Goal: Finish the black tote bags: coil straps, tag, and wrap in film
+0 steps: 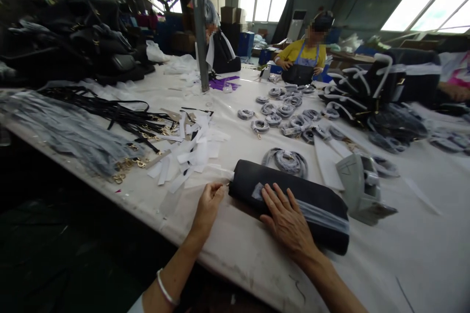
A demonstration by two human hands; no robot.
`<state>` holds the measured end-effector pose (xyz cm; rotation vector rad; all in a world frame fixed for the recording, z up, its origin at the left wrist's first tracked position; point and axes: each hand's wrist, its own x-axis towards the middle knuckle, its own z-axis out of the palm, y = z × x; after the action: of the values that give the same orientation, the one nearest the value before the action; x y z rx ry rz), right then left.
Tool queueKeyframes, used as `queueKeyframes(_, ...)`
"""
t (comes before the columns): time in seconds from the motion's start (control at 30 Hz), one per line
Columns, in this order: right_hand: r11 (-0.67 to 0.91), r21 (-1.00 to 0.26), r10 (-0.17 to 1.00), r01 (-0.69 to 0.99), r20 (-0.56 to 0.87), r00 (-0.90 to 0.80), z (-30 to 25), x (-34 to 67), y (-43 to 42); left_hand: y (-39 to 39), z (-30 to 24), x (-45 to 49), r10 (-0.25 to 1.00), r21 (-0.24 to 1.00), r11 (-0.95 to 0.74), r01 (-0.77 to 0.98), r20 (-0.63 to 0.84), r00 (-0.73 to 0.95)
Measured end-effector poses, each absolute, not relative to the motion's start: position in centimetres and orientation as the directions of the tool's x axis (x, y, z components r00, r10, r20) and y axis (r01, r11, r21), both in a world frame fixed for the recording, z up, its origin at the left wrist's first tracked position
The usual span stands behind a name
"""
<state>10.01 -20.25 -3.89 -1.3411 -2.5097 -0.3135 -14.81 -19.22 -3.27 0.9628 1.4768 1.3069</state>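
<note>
A black bag (293, 190) lies flat on the white table (404, 254) in front of me, with a clear film strip running along its top. My right hand (288, 220) rests flat on the bag, fingers spread and pressing it down. My left hand (208, 203) is at the bag's left end, its fingers pinched on the end of a thin white strip (220, 172) that sticks out from the bag. A silver bangle sits on my left wrist.
Loose white paper strips (194, 149) lie left of the bag, beside black straps with gold clasps (125, 117). Coiled wrapped straps (286, 117) fill the middle; a grey tape dispenser (362, 190) stands right. Black bags (370, 88) pile beyond. Two people work at the far end.
</note>
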Motion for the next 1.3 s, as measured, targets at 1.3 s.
queueKeyframes(1.3,0.56,0.091,0.735,0.823,0.404,-0.545,-4.4,10.2,-20.0,-15.4,-2.3,-15.2,0.953,0.9,0.304,-0.313,-0.292,0.085)
